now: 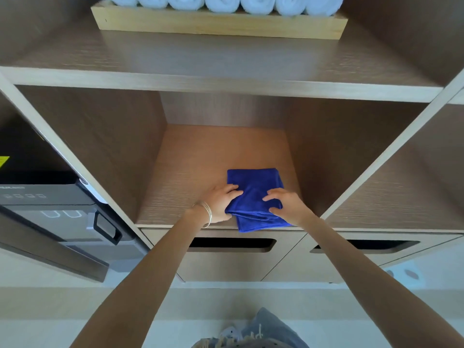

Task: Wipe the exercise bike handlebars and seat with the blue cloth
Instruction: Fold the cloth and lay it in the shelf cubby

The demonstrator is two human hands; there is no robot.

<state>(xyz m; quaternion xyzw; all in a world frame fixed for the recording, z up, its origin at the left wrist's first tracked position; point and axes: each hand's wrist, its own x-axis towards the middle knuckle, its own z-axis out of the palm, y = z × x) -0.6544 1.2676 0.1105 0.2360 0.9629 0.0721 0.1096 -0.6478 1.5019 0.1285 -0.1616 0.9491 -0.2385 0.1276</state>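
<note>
A folded blue cloth [253, 189] lies near the front edge of a wooden shelf compartment [190, 172], its front hem hanging slightly over the edge. My left hand [221, 203], with bracelets at the wrist, grips the cloth's left front corner, thumb under and fingers on top. The fingers of my right hand [286, 203] are curled over the cloth's right front part. No exercise bike is in view.
A wooden tray [218, 25] of several rolled white towels stands on the shelf above. Left of the compartment sits a dark appliance with a handle [105, 228]. Two drawers with cut-out grips [231, 244] lie below the shelf. My shoe and the pale floor show at the bottom.
</note>
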